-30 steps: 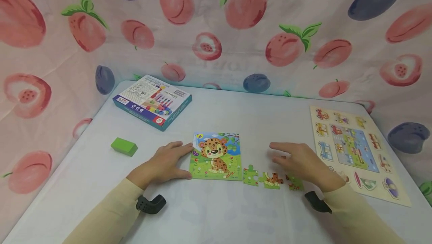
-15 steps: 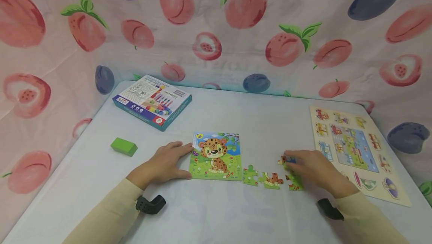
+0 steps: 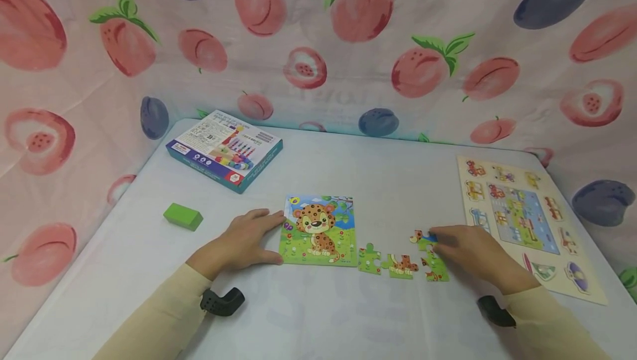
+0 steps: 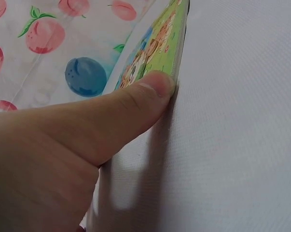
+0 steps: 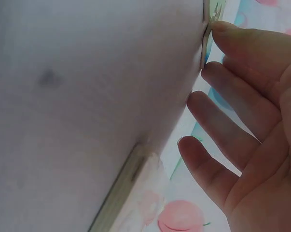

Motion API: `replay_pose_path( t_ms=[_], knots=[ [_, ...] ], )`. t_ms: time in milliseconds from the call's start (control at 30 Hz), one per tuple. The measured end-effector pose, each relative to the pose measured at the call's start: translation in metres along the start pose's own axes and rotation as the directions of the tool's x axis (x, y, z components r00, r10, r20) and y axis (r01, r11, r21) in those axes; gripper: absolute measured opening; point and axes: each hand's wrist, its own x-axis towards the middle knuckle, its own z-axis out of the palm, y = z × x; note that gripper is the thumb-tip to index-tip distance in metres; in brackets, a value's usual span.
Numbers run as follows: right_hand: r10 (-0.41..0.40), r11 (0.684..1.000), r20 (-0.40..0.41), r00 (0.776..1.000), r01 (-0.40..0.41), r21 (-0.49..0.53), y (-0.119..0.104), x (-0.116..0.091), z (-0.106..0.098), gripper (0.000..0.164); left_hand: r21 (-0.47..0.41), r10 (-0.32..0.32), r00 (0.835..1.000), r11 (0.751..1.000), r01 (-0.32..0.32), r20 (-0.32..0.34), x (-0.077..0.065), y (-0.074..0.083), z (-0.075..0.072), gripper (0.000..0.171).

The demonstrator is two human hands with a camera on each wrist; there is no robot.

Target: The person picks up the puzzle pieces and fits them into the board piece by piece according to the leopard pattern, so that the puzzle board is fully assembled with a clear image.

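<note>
A square leopard picture puzzle (image 3: 318, 233) lies flat in the middle of the table. My left hand (image 3: 244, 241) rests at its left side, fingers spread, and the thumb (image 4: 157, 84) presses the near corner in the left wrist view. To the right lie loose jigsaw pieces: a green piece (image 3: 370, 259), a piece with leopard paws (image 3: 402, 266) and a green piece with spots (image 3: 436, 269). Just above that one, my right hand (image 3: 473, 255) pinches the right edge of a blue-and-green jigsaw piece (image 3: 422, 238) between thumb and index finger. The other right fingers are loosely spread.
A teal-edged toy box (image 3: 226, 150) stands at the back left, with a green block (image 3: 183, 217) in front of it. At the right lies a wooden puzzle board (image 3: 527, 177) with vehicle pictures, partly behind my right hand.
My right hand has moved right and down from above the pieces and taken hold of the blue-and-green jigsaw piece. The left hand has stayed at the leopard puzzle.
</note>
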Motion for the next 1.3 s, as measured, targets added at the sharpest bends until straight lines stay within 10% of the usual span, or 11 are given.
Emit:
replay_pose_path(
  t_ms=[1300],
  knots=[
    [-0.04, 0.997, -0.024, 0.999, 0.039, -0.073, -0.004, 0.017, -0.001, 0.034, 0.008, 0.017, 1.0, 1.0, -0.016, -0.011, 0.0, 0.0, 0.0, 0.084]
  ],
)
